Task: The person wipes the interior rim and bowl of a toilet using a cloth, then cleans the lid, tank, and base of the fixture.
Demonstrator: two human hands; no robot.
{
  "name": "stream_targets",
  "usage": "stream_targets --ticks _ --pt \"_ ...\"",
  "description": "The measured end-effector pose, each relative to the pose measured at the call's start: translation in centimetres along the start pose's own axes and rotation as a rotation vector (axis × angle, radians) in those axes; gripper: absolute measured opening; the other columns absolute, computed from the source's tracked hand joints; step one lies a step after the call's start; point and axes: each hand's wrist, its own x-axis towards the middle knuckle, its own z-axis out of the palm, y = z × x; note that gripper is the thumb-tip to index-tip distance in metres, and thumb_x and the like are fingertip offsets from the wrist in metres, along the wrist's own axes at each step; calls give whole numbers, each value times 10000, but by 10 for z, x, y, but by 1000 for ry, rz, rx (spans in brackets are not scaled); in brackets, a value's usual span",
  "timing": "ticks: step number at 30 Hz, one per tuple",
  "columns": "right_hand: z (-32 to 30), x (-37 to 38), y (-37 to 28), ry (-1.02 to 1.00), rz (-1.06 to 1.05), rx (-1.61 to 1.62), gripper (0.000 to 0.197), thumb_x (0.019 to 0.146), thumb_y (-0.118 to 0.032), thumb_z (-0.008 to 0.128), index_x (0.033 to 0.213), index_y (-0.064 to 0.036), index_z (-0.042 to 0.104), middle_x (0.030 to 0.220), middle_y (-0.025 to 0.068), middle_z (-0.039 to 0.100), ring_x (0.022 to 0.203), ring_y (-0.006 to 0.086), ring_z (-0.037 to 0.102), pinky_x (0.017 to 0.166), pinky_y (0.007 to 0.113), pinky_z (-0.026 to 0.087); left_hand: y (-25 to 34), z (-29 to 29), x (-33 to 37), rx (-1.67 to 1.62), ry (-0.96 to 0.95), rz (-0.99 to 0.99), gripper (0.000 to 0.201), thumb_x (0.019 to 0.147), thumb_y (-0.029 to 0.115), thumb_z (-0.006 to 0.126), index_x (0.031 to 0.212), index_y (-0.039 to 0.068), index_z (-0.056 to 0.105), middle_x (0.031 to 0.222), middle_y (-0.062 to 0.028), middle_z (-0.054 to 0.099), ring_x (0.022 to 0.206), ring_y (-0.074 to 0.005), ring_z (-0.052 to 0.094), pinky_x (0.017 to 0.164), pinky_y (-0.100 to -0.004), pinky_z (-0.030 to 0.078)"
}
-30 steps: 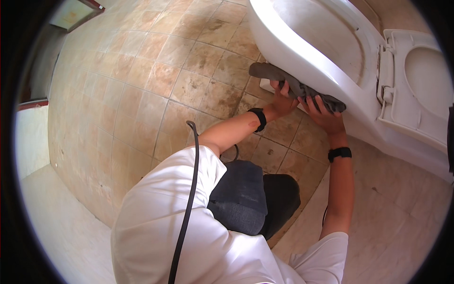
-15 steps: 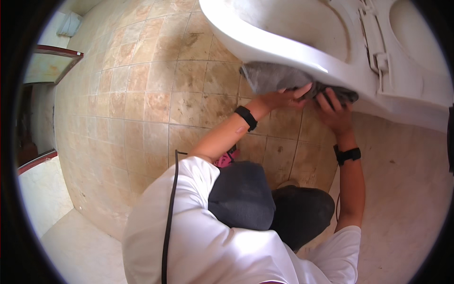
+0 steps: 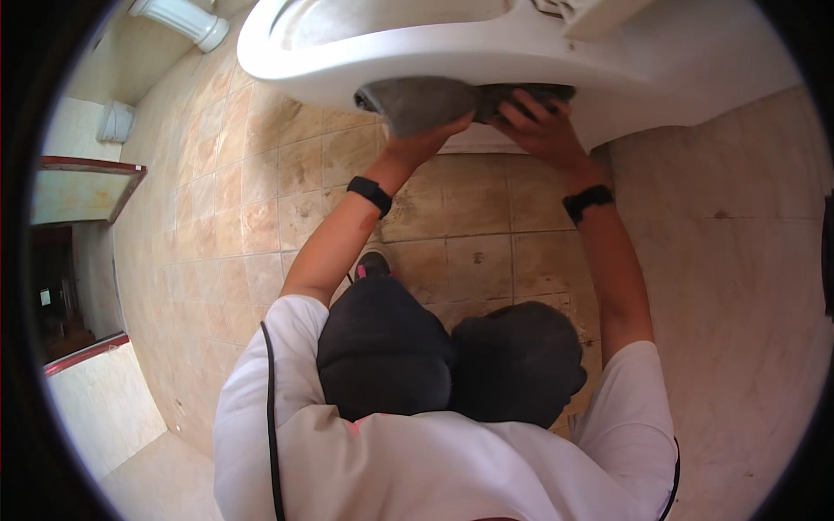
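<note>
A grey cloth (image 3: 426, 102) lies bunched against the outer side of the white toilet bowl (image 3: 313, 71), just under its rim. My left hand (image 3: 432, 139) grips the cloth's near edge from below, its fingers partly hidden by the fabric. Beside it, my right hand (image 3: 543, 135) presses the darker, crumpled end of the same cloth to the bowl, fingers curled over it. Both my arms reach forward, with a black band on each wrist.
Stained beige floor tiles (image 3: 404, 204) spread below the bowl, and a pale marbled wall (image 3: 721, 286) rises at the right. A white pedestal (image 3: 187, 22) and a small white bin (image 3: 115, 122) stand far left, near a red-framed doorway (image 3: 78, 278). My bent knees (image 3: 382, 347) are close beneath.
The view has shifted, so the toilet and both hands now appear farther left and higher. My arms look straighter; both hands stay on the cloth against the bowl.
</note>
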Motion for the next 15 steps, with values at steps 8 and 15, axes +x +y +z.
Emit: stream_targets --ticks 8,15 --pt "45 -74 -40 -219 -66 218 391 836 -295 666 1213 -365 583 1234 -131 475 1244 95 426 861 354 395 18 36 -38 8 -180 -20 284 840 224 711 1100 334 682 1170 -19 658 1090 -262 613 913 -432 488" --pt "59 -108 -67 -548 -79 379 342 908 -208 539 1235 -290 593 1316 -121 461 1284 125 417 934 413 417 18 72 -81 -211 -307 -42 330 872 232 635 1187 133 621 1176 -93 615 1092 -319 577 905 -482 460"
